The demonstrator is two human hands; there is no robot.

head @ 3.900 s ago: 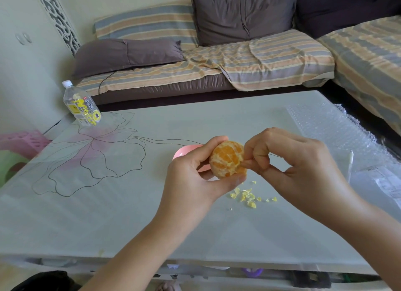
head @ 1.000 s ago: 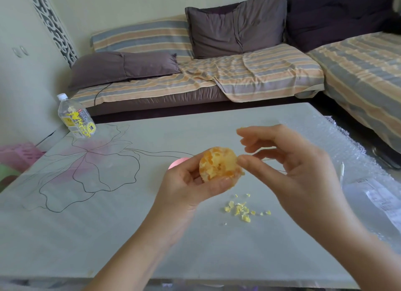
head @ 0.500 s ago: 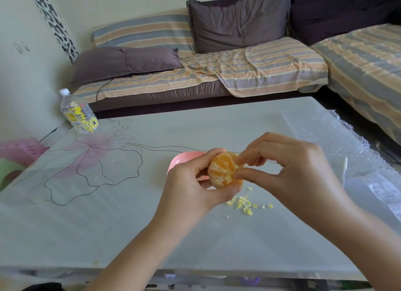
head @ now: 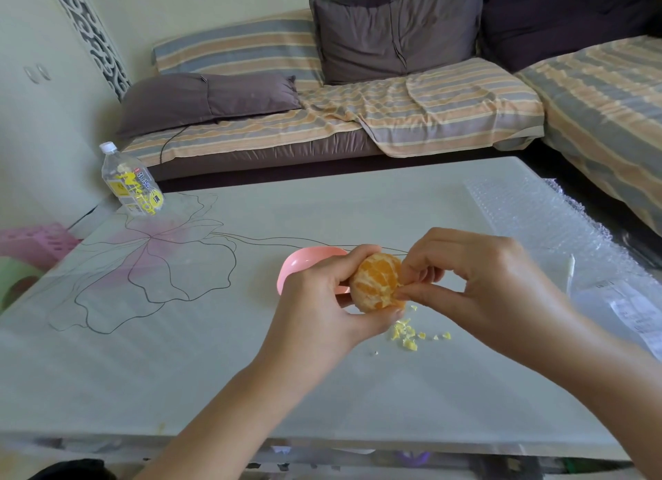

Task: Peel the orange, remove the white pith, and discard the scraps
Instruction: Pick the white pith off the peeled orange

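The orange point(head: 376, 282) is fully peeled, its segments bare with pale pith streaks. It is held off the table point(head: 215, 372) in the left hand point(head: 315, 311). The scraps point(head: 408, 336), small yellowish crumbs, lie scattered on the table at its 5 o'clock.

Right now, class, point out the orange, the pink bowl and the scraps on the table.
orange point(head: 376, 282), head view, on its bared segments.
pink bowl point(head: 303, 264), head view, on its inner wall.
scraps point(head: 406, 335), head view, middle of the pile.
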